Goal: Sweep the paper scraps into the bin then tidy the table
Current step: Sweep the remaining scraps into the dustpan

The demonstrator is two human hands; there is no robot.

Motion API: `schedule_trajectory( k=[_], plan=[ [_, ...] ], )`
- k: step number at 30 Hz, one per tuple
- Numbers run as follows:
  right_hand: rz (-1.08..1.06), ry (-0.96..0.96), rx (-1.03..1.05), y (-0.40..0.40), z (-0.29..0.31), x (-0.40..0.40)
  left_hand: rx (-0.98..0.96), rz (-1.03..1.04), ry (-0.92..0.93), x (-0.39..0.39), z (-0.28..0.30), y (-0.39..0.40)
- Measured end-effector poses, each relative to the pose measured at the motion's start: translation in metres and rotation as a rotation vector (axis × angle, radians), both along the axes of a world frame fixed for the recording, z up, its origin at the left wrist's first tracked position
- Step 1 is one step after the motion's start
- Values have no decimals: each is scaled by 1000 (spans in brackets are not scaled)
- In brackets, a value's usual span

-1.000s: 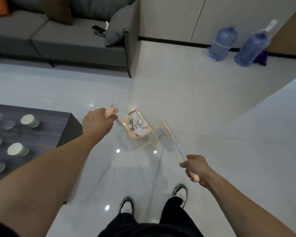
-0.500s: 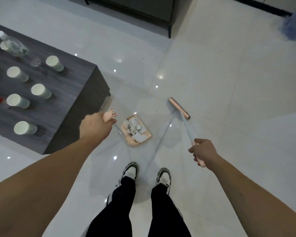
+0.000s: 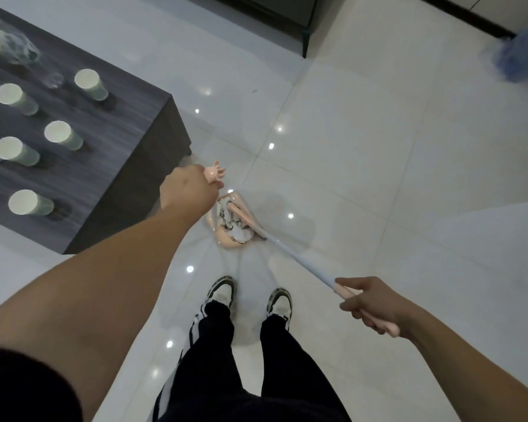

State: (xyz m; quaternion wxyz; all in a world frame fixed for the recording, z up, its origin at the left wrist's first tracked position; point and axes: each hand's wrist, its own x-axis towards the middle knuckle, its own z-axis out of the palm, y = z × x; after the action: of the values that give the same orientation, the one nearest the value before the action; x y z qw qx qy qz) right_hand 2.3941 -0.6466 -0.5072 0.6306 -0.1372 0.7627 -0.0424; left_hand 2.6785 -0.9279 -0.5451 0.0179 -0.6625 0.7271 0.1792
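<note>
A person stands on a glossy tiled floor [image 3: 378,147], seen from above; their two shoes [image 3: 250,296] show at the bottom centre. The left hand [image 3: 188,190] is clenched round the top of a pink dustpan handle [image 3: 214,172]. Below it, the pink dustpan [image 3: 223,236] sits on the floor just ahead of the shoes, and it holds a heap of white paper scraps [image 3: 237,229]. The right hand [image 3: 371,303] grips the pink end of a long broom [image 3: 299,260], whose pale shaft slants up and left so that its head lies over the scraps inside the pan.

Sweeping looks nearly finished: no loose scraps are plain on the visible floor. No bin is in view, so emptying the pan appears still to be done.

To the left, a dark wood-grain table [image 3: 125,166] carries several upright pale green paper cups [image 3: 63,135] and a clear plastic bottle [image 3: 13,47] at its far edge; whether the cups hold anything cannot be told. The table appears not yet tidied. A blue water jug [image 3: 521,56] blurs at top right.
</note>
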Motion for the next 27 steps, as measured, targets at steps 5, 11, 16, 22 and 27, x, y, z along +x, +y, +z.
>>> schedule_trajectory(
  k=[5,11,16,22,27],
  plan=[
    [-105,18,-47,14,15,24,18,4,18,17,3,7],
    [-290,85,-120,18,19,51,47,-6,134,52,3,10],
    [-496,141,-174,22,19,76,61,-162,172,46,11,9],
    [-791,194,-237,56,27,95,85,-401,247,-20,50,26],
    [-1045,234,-281,136,36,101,43,-650,277,-100,86,77]
  ],
)
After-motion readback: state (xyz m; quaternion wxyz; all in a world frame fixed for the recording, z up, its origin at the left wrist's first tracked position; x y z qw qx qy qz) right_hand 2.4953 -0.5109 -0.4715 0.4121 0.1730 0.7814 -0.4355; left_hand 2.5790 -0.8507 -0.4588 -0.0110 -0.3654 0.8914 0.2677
